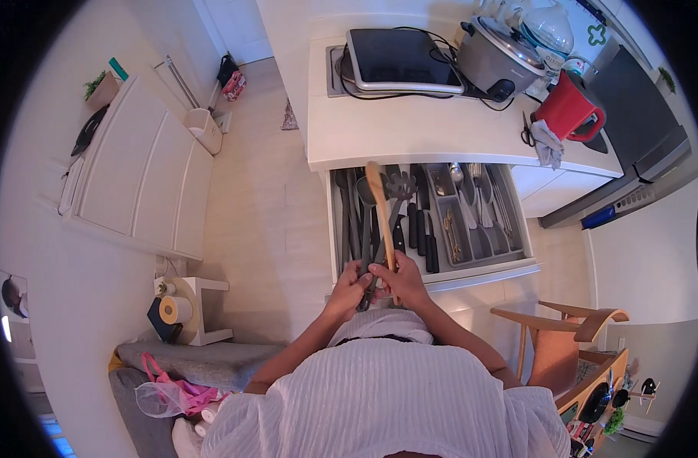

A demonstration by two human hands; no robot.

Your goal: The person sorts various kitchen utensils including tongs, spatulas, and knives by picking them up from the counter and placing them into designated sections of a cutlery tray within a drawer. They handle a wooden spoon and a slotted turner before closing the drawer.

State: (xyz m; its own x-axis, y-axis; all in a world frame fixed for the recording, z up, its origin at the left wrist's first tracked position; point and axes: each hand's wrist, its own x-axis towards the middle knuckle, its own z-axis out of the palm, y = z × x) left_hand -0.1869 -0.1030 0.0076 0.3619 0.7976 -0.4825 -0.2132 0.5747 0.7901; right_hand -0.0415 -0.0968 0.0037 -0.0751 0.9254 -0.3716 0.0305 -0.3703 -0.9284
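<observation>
My left hand [349, 291] grips the handle of a dark ladle [365, 194], whose bowl points towards the counter. My right hand [404, 280] is closed around a wooden spoon [383, 212]. A dark pasta server [400, 188] crosses behind the spoon, and its handle runs down to both hands; which hand bears it I cannot tell. Beyond the hands stands a pulled-out drawer [481, 269]. Knives with black handles [421, 232] and dark utensils lie in its left part. A grey cutlery tray [457, 259] on the right holds spoons, forks [479, 194] and small gold-coloured cutlery [452, 235].
On the white counter [383, 129] above the drawer are a portable cooktop [406, 60], a grey cooker [492, 57], a red kettle [564, 106], scissors [526, 134] and a cloth [548, 146]. A wooden chair [555, 349] stands right, a grey sofa [200, 360] left.
</observation>
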